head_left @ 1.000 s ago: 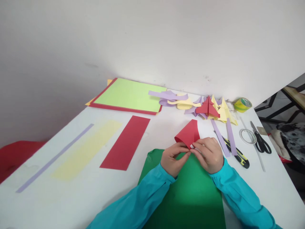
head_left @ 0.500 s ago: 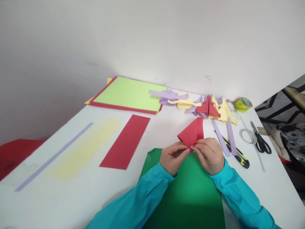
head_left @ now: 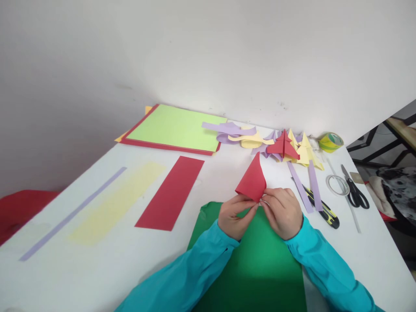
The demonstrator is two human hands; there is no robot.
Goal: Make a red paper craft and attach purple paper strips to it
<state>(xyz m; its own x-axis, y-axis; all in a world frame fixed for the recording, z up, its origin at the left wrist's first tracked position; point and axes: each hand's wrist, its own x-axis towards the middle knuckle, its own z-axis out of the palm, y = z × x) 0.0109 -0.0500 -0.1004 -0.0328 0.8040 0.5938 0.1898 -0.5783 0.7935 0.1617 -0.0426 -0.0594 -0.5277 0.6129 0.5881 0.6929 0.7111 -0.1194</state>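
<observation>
Workpiece: I locate the red paper (head_left: 252, 180) right of centre in the frame, bent into a cone-like shape, above the upper edge of the green sheet (head_left: 256, 273).
Axis: its long axis runs up the frame, from the low corner at the fingertips to a point at the top; a second corner juts to the left.
Governing relation: the paper lies directly up-frame of both hands. Neither hand is nearer; both meet it along its lower edge, their fingertips almost touching.
Left hand (head_left: 234, 216): thumb and fingers are closed in a pinch on the lower edge of the paper.
Right hand (head_left: 282, 213): thumb and fingertips are pinched at the lower right corner of the paper, the other fingers curled. I cannot tell whether anything small sits between the tips.
Left of frame centre: a flat red strip (head_left: 170, 193) lies slanted on the white table (head_left: 84, 286), well apart from the left hand.
Right of frame: a utility knife (head_left: 329, 215) lies partly under a purple strip (head_left: 299, 186), near the right hand; scissors (head_left: 357, 195) lie farther right.
Upper right: a red folded figure (head_left: 284, 146) stands among yellow and purple ones.
Containers: I identify none in the frame.
</observation>
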